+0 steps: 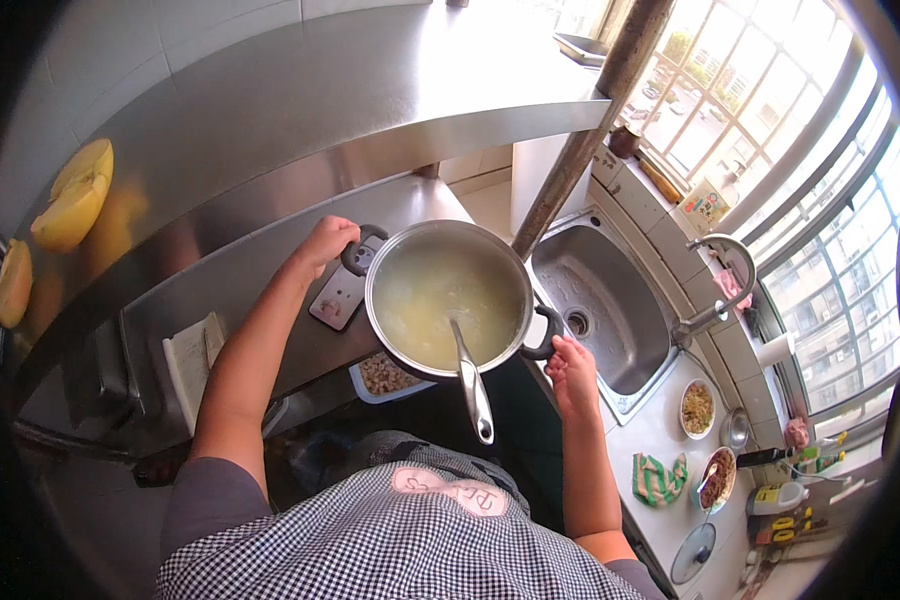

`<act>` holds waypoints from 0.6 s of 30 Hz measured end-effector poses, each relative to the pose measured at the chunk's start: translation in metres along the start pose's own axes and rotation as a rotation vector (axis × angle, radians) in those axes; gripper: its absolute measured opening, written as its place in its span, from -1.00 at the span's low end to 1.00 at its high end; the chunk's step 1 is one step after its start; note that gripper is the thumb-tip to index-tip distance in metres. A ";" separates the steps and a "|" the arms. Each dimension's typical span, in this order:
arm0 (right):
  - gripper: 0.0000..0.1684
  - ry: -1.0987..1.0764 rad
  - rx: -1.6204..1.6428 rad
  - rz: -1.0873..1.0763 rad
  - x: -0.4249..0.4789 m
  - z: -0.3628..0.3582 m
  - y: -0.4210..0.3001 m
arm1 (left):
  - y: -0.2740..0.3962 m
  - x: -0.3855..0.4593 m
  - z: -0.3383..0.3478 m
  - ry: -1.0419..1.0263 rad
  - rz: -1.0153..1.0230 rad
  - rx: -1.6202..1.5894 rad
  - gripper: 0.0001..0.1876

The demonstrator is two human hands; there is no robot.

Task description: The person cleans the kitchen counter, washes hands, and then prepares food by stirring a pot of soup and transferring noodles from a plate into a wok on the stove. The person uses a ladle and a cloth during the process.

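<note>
Between my two hands is a wide metal pot (420,277) with black side handles, filled with a cloudy pale-yellow liquid. My left hand (331,241) grips the handle on the left side. The opposite handle is in the fingers of my right hand (574,367), close to the sink's edge. A metal ladle (474,390) leans over the near rim, its bowl sunk out of sight in the liquid. A smartphone (339,296) in a patterned case lies on the steel counter (270,277), partly covered by the left handle.
A steel shelf (270,97) with cut yellow fruit (75,195) overhangs the counter. A rusty post (570,172) stands before the sink (607,300). Below the pot sits a tub of diced food (384,375). Food bowls (697,409) and a striped cloth (658,480) lie at right.
</note>
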State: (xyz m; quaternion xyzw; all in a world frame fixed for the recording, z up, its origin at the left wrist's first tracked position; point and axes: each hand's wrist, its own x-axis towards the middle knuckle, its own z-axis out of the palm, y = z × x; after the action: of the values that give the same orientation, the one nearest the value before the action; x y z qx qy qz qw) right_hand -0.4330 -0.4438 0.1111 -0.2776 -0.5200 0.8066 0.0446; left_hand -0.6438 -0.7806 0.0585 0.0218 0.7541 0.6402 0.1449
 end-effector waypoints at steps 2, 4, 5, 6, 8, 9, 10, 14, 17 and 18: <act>-0.91 -0.024 -0.008 -0.013 0.004 0.007 0.000 | -0.007 0.009 -0.008 -0.009 0.000 0.011 -0.88; -0.87 -0.008 -0.052 -0.029 0.007 0.016 0.001 | -0.007 0.009 -0.011 0.015 -0.013 -0.086 -0.86; -0.87 -0.014 -0.065 -0.033 0.009 0.021 0.000 | -0.009 0.005 -0.012 0.045 -0.024 -0.192 -0.83; -0.87 -0.019 -0.080 -0.037 0.010 0.025 -0.002 | -0.012 0.000 -0.011 0.074 -0.035 -0.298 -0.78; -0.87 -0.045 -0.110 -0.050 0.014 0.029 -0.002 | -0.037 -0.004 -0.025 0.096 0.023 -0.192 -0.68; -0.87 -0.045 -0.111 -0.043 0.015 0.029 -0.001 | -0.059 -0.005 -0.033 0.105 0.051 -0.141 -0.61; -0.87 -0.066 -0.115 -0.033 0.016 0.032 0.000 | -0.113 -0.006 -0.041 0.133 0.065 -0.037 -0.53; -0.87 -0.040 -0.123 -0.010 0.021 0.026 0.000 | -0.079 -0.064 0.016 0.125 0.291 1.095 -0.32; -0.86 -0.072 -0.132 -0.001 0.020 0.039 -0.003 | -0.095 -0.064 0.013 0.306 0.210 1.022 -0.26; -0.86 -0.076 -0.130 0.000 0.020 0.041 -0.003 | -0.100 -0.063 0.010 0.360 0.151 0.997 -0.27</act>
State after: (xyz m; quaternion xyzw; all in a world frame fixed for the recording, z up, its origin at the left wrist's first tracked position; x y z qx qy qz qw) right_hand -0.4701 -0.4684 0.1182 -0.2489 -0.5728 0.7810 0.0064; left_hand -0.5654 -0.8024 -0.0276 0.0319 0.9760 0.2065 -0.0612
